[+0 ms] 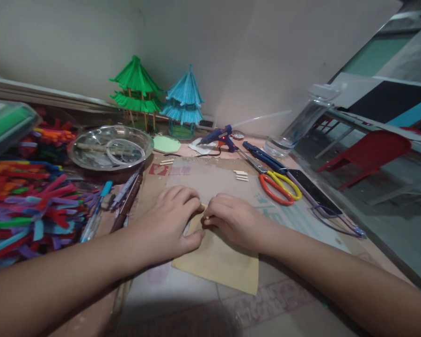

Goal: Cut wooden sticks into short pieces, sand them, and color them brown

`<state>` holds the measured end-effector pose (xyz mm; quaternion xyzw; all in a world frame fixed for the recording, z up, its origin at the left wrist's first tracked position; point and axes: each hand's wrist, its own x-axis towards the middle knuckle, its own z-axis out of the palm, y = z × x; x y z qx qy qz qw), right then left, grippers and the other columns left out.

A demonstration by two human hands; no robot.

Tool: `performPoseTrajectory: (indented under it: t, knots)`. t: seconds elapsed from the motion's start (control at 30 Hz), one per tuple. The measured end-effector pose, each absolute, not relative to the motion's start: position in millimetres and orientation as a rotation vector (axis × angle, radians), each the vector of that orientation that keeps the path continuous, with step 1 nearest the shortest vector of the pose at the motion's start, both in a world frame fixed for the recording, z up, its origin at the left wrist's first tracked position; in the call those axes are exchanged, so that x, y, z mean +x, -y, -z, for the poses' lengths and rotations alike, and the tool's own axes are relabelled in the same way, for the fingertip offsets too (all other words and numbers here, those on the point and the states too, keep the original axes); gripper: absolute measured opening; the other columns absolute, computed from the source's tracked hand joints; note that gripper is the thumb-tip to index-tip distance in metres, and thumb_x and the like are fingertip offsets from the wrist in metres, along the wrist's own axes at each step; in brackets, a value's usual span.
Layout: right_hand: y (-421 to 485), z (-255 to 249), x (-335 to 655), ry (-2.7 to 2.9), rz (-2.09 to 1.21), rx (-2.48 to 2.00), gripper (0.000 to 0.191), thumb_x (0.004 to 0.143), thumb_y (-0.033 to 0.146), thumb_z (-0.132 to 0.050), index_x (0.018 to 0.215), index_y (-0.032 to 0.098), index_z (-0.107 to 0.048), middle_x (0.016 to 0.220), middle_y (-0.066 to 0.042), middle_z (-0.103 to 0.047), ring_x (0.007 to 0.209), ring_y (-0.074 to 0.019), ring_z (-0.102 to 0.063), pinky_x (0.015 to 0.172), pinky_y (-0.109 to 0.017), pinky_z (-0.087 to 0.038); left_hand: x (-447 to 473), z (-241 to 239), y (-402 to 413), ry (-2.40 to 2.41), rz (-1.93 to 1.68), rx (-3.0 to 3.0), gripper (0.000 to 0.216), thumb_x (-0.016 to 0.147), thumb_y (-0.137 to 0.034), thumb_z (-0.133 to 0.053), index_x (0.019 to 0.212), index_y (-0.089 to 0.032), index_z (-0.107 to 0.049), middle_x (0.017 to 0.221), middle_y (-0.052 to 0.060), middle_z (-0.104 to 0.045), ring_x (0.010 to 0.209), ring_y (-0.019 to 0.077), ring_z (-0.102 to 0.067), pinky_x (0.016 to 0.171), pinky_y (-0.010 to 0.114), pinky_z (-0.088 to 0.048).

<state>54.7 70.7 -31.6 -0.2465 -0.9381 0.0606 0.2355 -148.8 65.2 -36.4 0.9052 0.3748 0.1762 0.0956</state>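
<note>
risk check: small stick on paper sheet, glue gun close by

head view: left hand (168, 224) lies flat with fingers curled down, pressing on the tan paper sheet (219, 262). right hand (231, 220) has fingers narrowed to a pinch on a small pale stick (206, 218), right where the two hands meet at the sheet's top edge. the sheet sits on cardboard (203, 180), mid-desk, in front of the person.

likely failure modes, my read:
- stick is tiny and mostly hidden by fingertips; a slight roll and it slips or lands crooked.
- sheet is only held by the left palm; easing off lets it slide.
- glue gun (219, 136) rests just behind, cord trailing near the cardboard; a snag could drag it.
- scissors (277, 182) and spare sticks (241, 175) lie near the right forearm, easy to knock.
</note>
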Motion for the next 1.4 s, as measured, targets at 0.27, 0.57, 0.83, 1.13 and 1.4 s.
performPoseTrajectory:
  t: [0.27,0.57,0.83,1.13,1.4]
  knots:
    - [-74.2,32.1,60.9,2.575,0.151,-0.739,0.015,0.089,0.01,-0.055,0.076,0.017,-0.06,0.07,-0.004,-0.057,0.068,-0.0174,-0.049,0.061,-0.027,-0.036,-151.7,36.0,-61.2,-1.159,-0.526,2.627,0.024,0.077,-0.028,-0.063,0.098,-0.017,-0.059,0.112,0.009,-0.054,0.112,0.0298,-0.048,0.098,0.047,-0.041]
    - [-76.5,37.6,48.7,2.45,-0.089,-0.91,0.011,0.084,0.008,-0.066,0.077,0.017,-0.062,0.073,-0.003,-0.066,0.072,-0.0156,-0.059,0.065,-0.025,-0.044,-152.2,34.5,-58.0,-1.226,-0.555,2.559,0.023,0.074,-0.022,-0.061,0.096,-0.016,-0.058,0.11,0.009,-0.055,0.11,0.0294,-0.049,0.098,0.047,-0.041]
    - [-82.7,39.0,55.8,2.296,-0.303,-0.906,0.014,0.088,0.009,-0.055,0.079,0.017,-0.062,0.072,-0.003,-0.067,0.068,-0.0148,-0.061,0.064,-0.024,-0.045,-152.0,31.7,-57.9,-1.266,-0.553,2.573,0.02,0.073,-0.028,-0.067,0.085,-0.017,-0.054,0.098,0.007,-0.055,0.099,0.0285,-0.05,0.087,0.045,-0.044]
    - [-84.9,38.7,67.0,2.325,-0.312,-0.862,0.017,0.094,0.016,-0.05,0.08,0.018,-0.06,0.072,-0.003,-0.066,0.066,-0.0143,-0.059,0.062,-0.023,-0.043,-152.7,37.3,-63.0,-1.152,-0.653,2.552,0.009,0.077,-0.02,-0.059,0.086,-0.02,-0.058,0.093,0.004,-0.054,0.095,0.0254,-0.051,0.083,0.04,-0.042]
    - [-72.9,36.3,61.6,2.553,0.004,-0.575,0.017,0.092,0.01,-0.052,0.077,0.016,-0.06,0.069,-0.003,-0.06,0.067,-0.0153,-0.05,0.062,-0.026,-0.038,-149.6,35.5,-63.4,-1.142,-0.564,2.591,0.011,0.081,-0.03,-0.062,0.082,-0.021,-0.057,0.098,0.004,-0.052,0.097,0.0263,-0.05,0.084,0.042,-0.041]
